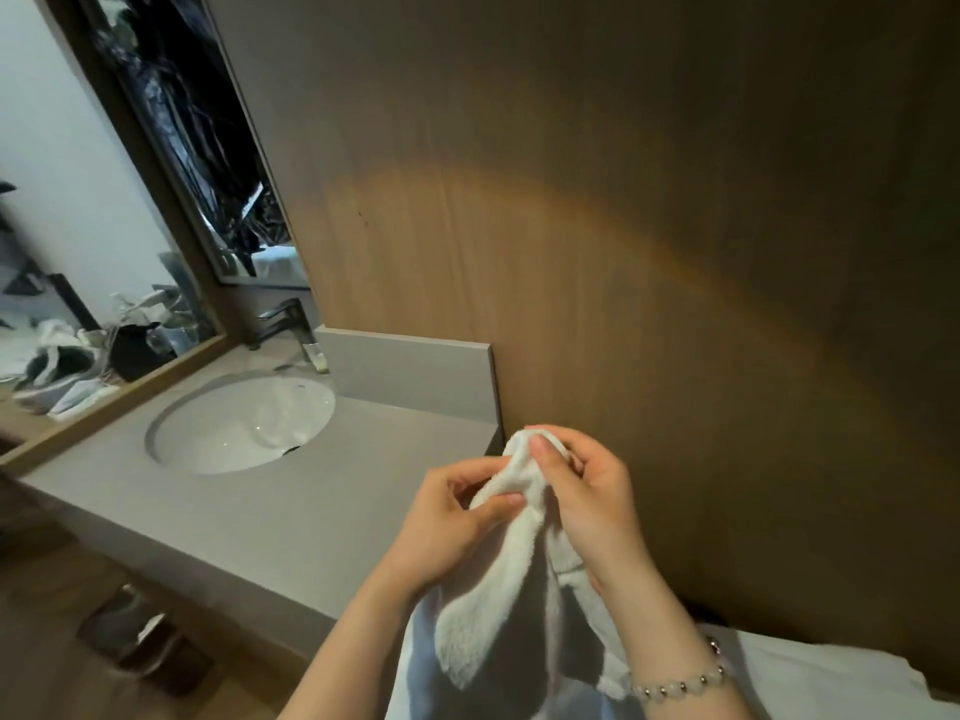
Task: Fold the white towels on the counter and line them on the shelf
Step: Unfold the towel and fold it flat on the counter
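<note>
Your two hands are raised close together in front of you, past the right end of the counter (270, 517), with both forearms coming up from the bottom of the view. Your left hand (452, 517) pinches a fold of the white towel (514, 563) between the thumb and curled fingers (496, 504). Your right hand (589, 493) wraps the towel's bunched top, its fingers curled over the far side and the thumb pressed against the front. A beaded bracelet (680, 685) sits on your right wrist.

The towel is off the counter, held in the air between both hands. Its loose length hangs down in two folds between your forearms.

The counter is grey and matte, with a low upstand (410, 371) along its back edge. A round white sink (244, 423) is set into it, and a metal tap (285, 319) stands behind the basin. A wood-framed mirror (78, 226) leans along the left side and reflects blurred clutter. A wood-grain wall (649, 241) fills the space ahead of you, with a warm arc of light across it. Below the counter on the left you can see wooden flooring and a dim object that is too dark to identify.
</note>
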Motion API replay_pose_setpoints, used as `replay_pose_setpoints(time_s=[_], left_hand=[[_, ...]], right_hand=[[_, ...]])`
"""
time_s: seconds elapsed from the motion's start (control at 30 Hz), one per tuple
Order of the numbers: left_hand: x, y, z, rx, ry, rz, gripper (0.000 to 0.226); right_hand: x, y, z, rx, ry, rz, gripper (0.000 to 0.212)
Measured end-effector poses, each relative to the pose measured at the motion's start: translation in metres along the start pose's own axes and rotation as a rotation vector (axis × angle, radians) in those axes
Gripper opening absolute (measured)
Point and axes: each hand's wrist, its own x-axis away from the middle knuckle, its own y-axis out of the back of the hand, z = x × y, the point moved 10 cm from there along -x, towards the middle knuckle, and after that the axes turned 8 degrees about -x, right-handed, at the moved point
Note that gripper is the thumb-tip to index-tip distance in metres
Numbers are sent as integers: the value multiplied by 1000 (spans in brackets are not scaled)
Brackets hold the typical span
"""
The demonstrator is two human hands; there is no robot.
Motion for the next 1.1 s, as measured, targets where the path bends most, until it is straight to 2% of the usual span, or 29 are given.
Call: replay_pose_setpoints(time_s=[0.1,0.23,0.37,0.5,0.73,0.83,0.97,1.03,1.1], left_hand=[[2,13,1,15,-6,54,25],[-1,50,20,168,65,39,35],[-27,101,48,142,106,-2,53],[-65,150,76,210,84,14,43],[-132,235,120,275,73,122,34],[-156,263,137,293,80,137,17],[-186,298,162,200,59,33,30],[-194,302,176,86,59,55,37],[-196,293,196,18,106,144,40]], right_hand=[[-8,-23,1,-82,39,19,22],[-21,-61,-20,-288,-89,68,18],[-54,-107,-27,-268,-105,129,18],[-97,-163,-32,-192,-55,177,20],[-159,-235,-77,-145,-58,51,17],[-176,-255,-95,-168,-73,-32,16],[-187,-263,-114,-139,-98,-165,20],[-190,-261,-117,-156,-100,-233,21],[-192,-255,-115,-191,-80,-293,21]])
